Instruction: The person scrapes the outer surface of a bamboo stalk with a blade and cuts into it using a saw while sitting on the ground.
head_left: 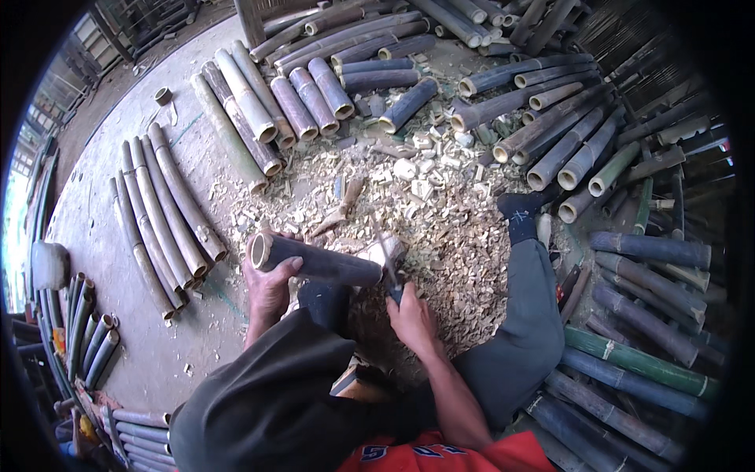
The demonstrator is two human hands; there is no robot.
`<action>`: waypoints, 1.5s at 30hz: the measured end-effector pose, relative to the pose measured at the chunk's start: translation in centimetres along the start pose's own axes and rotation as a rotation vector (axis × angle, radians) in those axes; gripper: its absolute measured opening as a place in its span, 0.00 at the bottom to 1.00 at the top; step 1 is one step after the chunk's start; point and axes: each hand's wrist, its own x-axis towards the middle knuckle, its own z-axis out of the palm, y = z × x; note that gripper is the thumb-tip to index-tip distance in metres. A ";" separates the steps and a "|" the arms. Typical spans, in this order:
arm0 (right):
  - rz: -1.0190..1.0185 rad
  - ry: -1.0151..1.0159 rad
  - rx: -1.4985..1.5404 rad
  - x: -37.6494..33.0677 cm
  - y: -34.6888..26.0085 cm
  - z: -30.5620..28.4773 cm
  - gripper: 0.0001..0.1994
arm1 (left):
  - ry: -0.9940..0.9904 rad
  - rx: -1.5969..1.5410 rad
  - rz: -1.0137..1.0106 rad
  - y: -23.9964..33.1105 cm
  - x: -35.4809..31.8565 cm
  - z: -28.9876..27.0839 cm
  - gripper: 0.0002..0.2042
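Over the big floor point(153, 350) is a dark bamboo tube point(326, 262), its left end held in the curled left hand point(269, 289). The right hand point(413, 318) wraps around a knife point(386, 256) by the tube's right end, near little wood chips point(468, 275).

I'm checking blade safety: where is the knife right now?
In the head view, the knife is near centre, in the right hand, by the right end of the held bamboo.
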 end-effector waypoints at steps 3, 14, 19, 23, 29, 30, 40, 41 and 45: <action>-0.054 0.066 0.164 -1.8 -3.9 -3.5 0.18 | -0.032 0.020 -0.073 0.2 -0.5 -1.7 0.35; 0.031 0.027 0.174 -0.5 -0.8 0.1 0.19 | -0.102 0.303 -0.137 2.0 -0.9 2.6 0.37; 0.025 0.182 0.379 1.0 2.8 2.4 0.24 | -0.158 0.294 -0.289 -7.9 -0.4 2.6 0.36; 0.110 0.117 0.527 1.3 4.4 2.2 0.19 | -0.039 0.053 -0.250 -9.2 0.7 4.3 0.33; 0.148 0.120 0.448 2.1 7.5 3.2 0.30 | 0.011 0.216 -0.250 -9.9 8.4 8.8 0.50; 0.132 0.097 0.463 1.7 6.1 3.2 0.30 | -0.044 0.257 -0.172 -9.7 11.5 8.0 0.52; -0.004 0.056 0.338 1.5 3.2 2.5 0.32 | 0.065 0.801 0.189 -7.0 29.2 11.2 0.46; 0.015 0.091 0.319 1.3 3.1 2.2 0.33 | 0.075 0.881 0.158 -8.7 27.5 10.7 0.44; 0.081 0.137 0.296 1.3 5.2 2.7 0.39 | -0.018 0.755 -0.056 -12.2 15.4 8.6 0.33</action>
